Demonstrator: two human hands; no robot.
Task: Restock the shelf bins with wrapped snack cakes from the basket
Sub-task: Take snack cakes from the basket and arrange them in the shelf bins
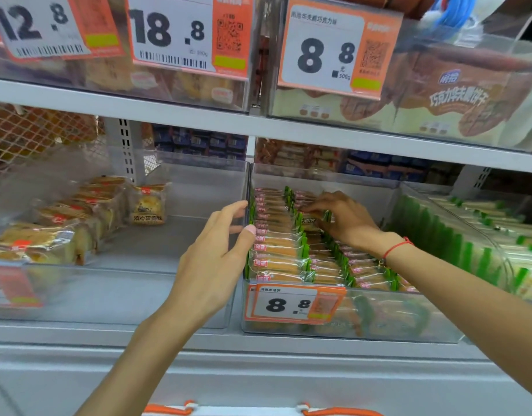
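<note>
A clear plastic bin [379, 322] in the middle of the lower shelf holds rows of green-edged wrapped snack cakes [276, 253]. My right hand [343, 217] reaches into the bin, and its fingers pinch one wrapped cake [314, 220] at the top of the middle row. My left hand [216, 253] is spread with straight fingers against the bin's left wall, thumb tip touching the left row. Only the orange handles of the basket [319, 411] show at the bottom edge.
To the left is a clear bin [123, 295] partly stocked with yellow wrapped cakes [63, 223]. On the right, a bin [499, 253] of green-striped packs. Price tags hang on the bin fronts [291, 304]. An upper shelf [198, 115] carries more bins overhead.
</note>
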